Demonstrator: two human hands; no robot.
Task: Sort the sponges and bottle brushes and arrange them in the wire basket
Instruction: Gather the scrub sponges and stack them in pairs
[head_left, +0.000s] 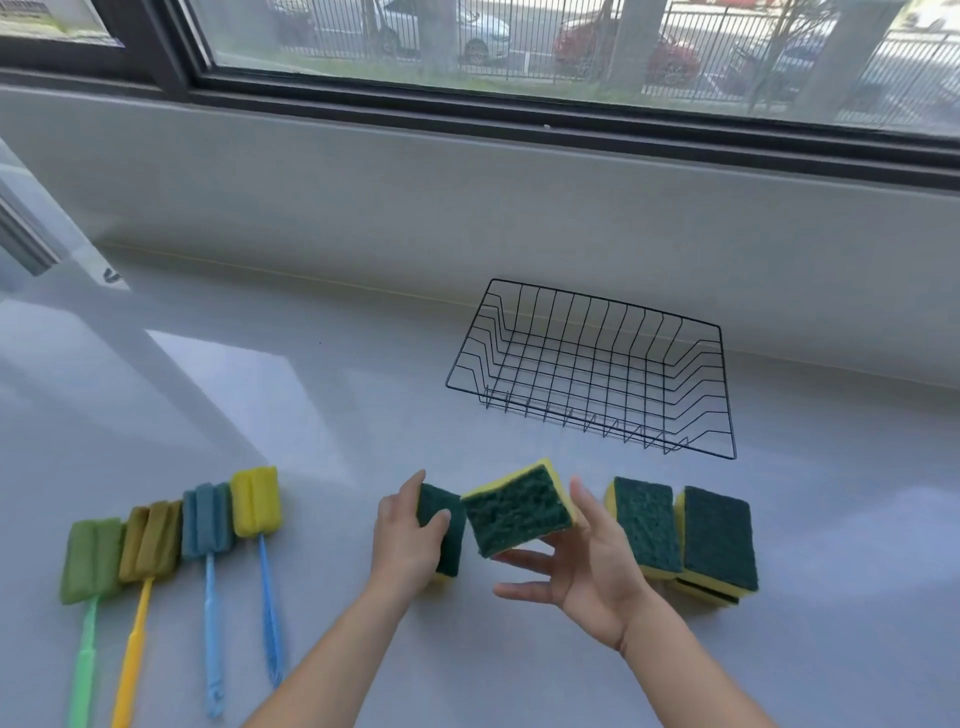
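My right hand (582, 566) holds a yellow sponge with a dark green scouring face (517, 512) lifted off the counter. My left hand (405, 540) grips a second green-and-yellow sponge (444, 525) that still rests on the surface. Further right sit more sponges: one (647, 525) and a stack (719, 545). An empty black wire basket (724, 395) stands behind them near the wall. At the left lie several bottle brushes in a row, with green (91, 561), yellow-brown (148, 540), blue (205, 519) and yellow (257, 501) foam heads.
The grey counter (311, 405) runs back to a low grey wall under a dark-framed window (519, 114). The brush handles reach toward the near edge at bottom left.
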